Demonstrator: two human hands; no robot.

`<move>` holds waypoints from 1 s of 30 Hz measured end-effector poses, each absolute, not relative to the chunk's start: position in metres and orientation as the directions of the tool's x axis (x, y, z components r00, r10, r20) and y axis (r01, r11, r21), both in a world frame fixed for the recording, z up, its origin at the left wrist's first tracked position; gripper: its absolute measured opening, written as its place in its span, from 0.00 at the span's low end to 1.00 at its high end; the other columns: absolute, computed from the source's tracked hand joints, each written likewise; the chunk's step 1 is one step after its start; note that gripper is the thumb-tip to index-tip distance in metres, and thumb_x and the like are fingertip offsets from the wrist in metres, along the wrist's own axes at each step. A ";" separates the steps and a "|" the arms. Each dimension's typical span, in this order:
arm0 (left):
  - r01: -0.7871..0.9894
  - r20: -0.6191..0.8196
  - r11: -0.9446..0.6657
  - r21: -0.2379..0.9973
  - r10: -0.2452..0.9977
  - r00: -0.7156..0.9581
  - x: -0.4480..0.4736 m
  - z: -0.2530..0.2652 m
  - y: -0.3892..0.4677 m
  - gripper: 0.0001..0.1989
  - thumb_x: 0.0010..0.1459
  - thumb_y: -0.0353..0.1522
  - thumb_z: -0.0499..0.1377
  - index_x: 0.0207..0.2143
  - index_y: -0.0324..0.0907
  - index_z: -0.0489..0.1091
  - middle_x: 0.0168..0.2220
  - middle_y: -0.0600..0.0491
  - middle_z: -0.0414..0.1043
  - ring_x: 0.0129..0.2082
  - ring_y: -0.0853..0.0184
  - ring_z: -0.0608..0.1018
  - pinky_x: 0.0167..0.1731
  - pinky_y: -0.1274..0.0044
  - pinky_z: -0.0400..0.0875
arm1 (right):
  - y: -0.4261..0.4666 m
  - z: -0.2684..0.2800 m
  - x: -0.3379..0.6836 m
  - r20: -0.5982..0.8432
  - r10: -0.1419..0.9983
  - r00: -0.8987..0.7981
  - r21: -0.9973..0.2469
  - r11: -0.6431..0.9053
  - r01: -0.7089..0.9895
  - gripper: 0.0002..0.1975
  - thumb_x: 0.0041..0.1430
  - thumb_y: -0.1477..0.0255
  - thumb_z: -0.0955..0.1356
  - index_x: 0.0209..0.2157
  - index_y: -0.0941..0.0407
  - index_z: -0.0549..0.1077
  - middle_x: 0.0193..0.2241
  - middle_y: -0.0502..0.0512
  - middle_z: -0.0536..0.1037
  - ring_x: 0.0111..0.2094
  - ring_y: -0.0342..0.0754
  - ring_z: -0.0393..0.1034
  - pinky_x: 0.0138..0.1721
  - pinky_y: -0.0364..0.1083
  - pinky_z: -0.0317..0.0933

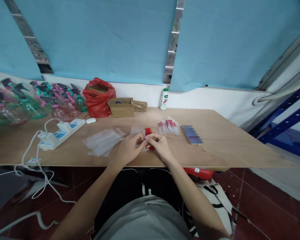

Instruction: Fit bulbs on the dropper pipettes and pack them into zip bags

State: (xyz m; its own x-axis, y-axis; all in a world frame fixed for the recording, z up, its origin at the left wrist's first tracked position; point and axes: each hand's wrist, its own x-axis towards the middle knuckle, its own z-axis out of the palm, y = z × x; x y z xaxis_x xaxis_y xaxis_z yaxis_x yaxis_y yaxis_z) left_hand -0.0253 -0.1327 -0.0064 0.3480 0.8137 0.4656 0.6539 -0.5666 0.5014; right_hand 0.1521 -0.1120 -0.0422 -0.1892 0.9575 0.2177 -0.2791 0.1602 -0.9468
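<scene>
My left hand (133, 145) and my right hand (159, 144) meet near the table's front edge, fingertips pinched close together. The left fingers are closed on a clear zip bag (137, 130), part of which shows behind them. What the right fingertips pinch is too small to make out. Just beyond the right fingers lies a row of small red pieces (148, 131), partly hidden by that hand. Left of my hands several flat clear zip bags (103, 141) are spread in a loose pile. A clear bag of red-ended pieces (168, 126) lies beyond my right hand.
A phone (192, 134) lies on the wooden table (227, 146) at right. Behind stand a white bottle (164, 99), a cardboard box (121, 107) and a red plastic bag (98, 100). At left are a power strip (61, 134) with cables and several spray bottles (32, 106).
</scene>
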 end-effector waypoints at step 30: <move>0.675 0.498 -0.592 0.441 0.787 0.364 -0.029 -0.011 -0.129 0.07 0.70 0.31 0.56 0.37 0.47 0.72 0.37 0.53 0.81 0.37 0.61 0.81 0.40 0.70 0.70 | -0.111 -0.045 0.157 0.317 0.934 -0.164 -0.946 0.300 -0.122 0.12 0.55 0.62 0.76 0.34 0.52 0.73 0.26 0.49 0.79 0.28 0.46 0.75 0.35 0.46 0.69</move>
